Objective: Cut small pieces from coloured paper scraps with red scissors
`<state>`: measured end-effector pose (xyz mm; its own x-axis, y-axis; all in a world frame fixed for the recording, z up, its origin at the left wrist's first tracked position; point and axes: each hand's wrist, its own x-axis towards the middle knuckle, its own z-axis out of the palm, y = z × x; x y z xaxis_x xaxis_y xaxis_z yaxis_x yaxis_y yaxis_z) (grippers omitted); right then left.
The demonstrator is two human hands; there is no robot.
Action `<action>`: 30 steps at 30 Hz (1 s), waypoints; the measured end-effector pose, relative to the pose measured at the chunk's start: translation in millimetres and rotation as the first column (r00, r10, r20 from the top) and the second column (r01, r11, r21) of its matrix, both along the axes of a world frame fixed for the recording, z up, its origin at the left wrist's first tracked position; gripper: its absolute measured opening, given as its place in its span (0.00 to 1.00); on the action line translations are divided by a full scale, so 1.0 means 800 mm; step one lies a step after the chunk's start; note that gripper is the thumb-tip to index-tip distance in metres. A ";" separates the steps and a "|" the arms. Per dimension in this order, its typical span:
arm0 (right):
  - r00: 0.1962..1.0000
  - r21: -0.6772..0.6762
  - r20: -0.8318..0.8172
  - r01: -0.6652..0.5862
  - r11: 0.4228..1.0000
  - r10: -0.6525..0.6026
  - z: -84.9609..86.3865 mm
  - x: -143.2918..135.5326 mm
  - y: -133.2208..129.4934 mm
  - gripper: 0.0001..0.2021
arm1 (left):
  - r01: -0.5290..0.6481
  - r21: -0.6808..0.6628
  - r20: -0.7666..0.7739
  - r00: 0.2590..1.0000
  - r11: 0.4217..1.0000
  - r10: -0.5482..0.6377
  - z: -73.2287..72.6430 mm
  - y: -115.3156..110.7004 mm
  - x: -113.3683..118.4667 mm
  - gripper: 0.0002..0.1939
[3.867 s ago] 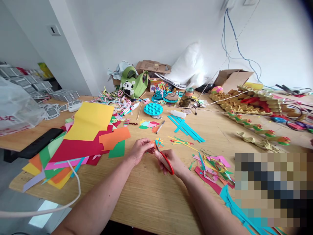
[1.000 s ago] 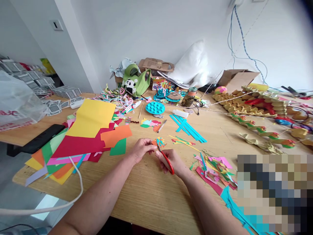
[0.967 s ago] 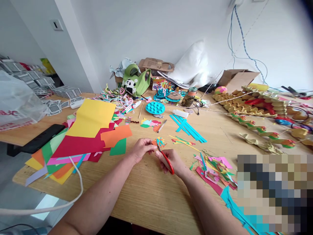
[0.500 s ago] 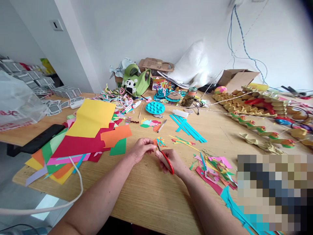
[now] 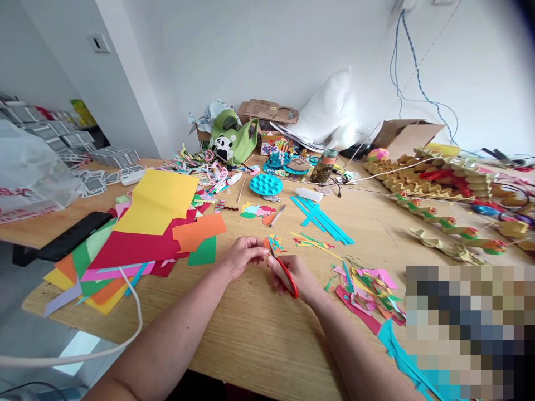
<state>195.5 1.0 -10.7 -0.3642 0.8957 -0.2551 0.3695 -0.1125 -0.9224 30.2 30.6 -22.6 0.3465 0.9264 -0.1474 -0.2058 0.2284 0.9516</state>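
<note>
My left hand pinches a small piece of orange paper between thumb and fingers at the middle of the table. Red-handled scissors are gripped in my right hand, their blades pointing up and left at the orange piece. Small multicoloured paper snippets lie just beyond the blades. Thin yellow, green and red strips rest to the right of them. Behind my hands are cut paper shapes and a pen.
Coloured paper sheets are piled at the left. Blue strips and paper scraps lie right. A blue round piece, a green panda bag and a jar stand behind. Egg-carton pieces fill the far right.
Both hands hold nearly the same pose at the orange paper. The whole view has shifted very slightly.
</note>
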 end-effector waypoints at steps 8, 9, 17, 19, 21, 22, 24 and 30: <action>1.000 0.020 -0.004 -0.013 1.000 0.013 -0.003 0.002 0.001 0.28 | -0.028 -0.081 0.046 0.998 0.996 0.031 0.000 0.000 0.001 0.11; 1.000 0.024 -0.002 -0.014 1.000 0.014 -0.003 0.002 0.001 0.28 | -0.028 -0.077 0.039 0.999 0.997 0.031 0.000 0.000 0.001 0.11; 1.000 0.037 0.012 -0.024 0.999 0.024 -0.007 0.002 0.000 0.28 | 0.002 -0.029 -0.015 1.000 1.000 -0.003 -0.002 0.000 0.000 0.09; 1.000 0.036 0.009 -0.024 0.999 0.023 -0.007 0.002 0.000 0.28 | 0.014 -0.023 -0.015 1.000 1.000 -0.014 -0.001 0.000 0.000 0.09; 1.000 0.031 0.009 -0.018 0.999 0.018 -0.006 0.002 0.000 0.27 | 0.024 -0.016 -0.018 1.000 1.000 -0.024 0.000 -0.001 -0.001 0.09; 1.000 0.028 0.011 -0.015 0.999 0.015 -0.006 0.001 0.000 0.27 | 0.025 -0.015 -0.019 1.000 1.000 -0.025 0.000 -0.001 -0.001 0.09; 1.000 0.022 0.017 -0.007 1.000 0.007 -0.005 0.001 0.000 0.27 | 0.017 -0.017 -0.020 1.000 1.000 -0.018 0.001 -0.001 -0.001 0.09; 1.000 0.016 0.029 -0.011 1.000 0.011 -0.003 0.002 0.000 0.27 | -0.044 -0.076 0.001 0.999 0.996 0.044 0.002 0.000 0.001 0.10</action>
<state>196.9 0.9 -13.3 -0.3670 0.8957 -0.2509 0.3968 -0.0932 -0.9132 30.7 30.4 -20.8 0.3059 0.9271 -0.2168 -0.2196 0.2903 0.9314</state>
